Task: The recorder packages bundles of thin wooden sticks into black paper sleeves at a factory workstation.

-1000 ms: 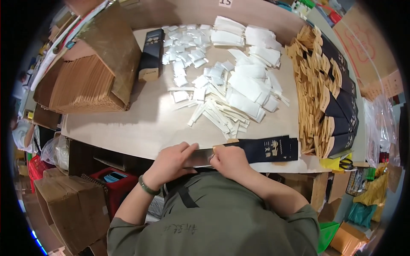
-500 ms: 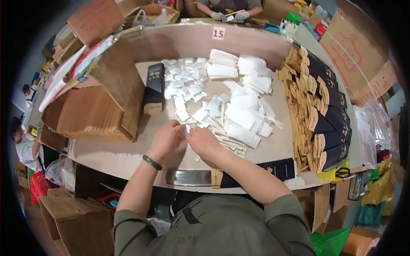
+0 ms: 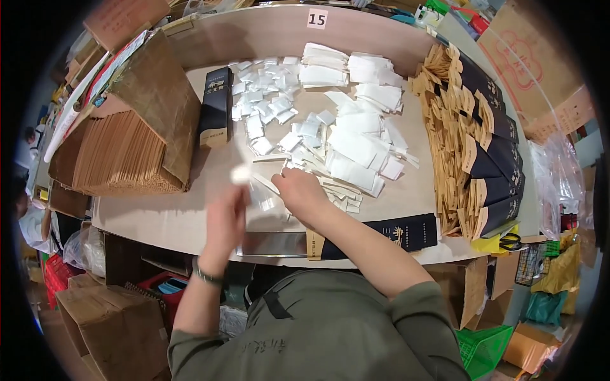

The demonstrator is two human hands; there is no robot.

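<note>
My left hand is smeared by motion near the front of the table. A blurred white piece is at its fingertips, and clear film shows just to its right. My right hand is closed, its fingertips pressed together on a thin white strip. Beyond and right of it are loose narrow white strips, small square white packets and folded white napkins. Under my right forearm, a black and tan paper sleeve lies along the front edge, beside a shiny metal plate.
An open carton of stacked brown sheets stands on the left, with a black sleeve beside it. Rows of black and tan sleeves line the right side. Scissors lie at the right front corner. A low board borders the back.
My left hand has drawn back toward me and left, away from the right hand, a blurred white piece with it. My right hand stays near the strips. The view has shifted.
</note>
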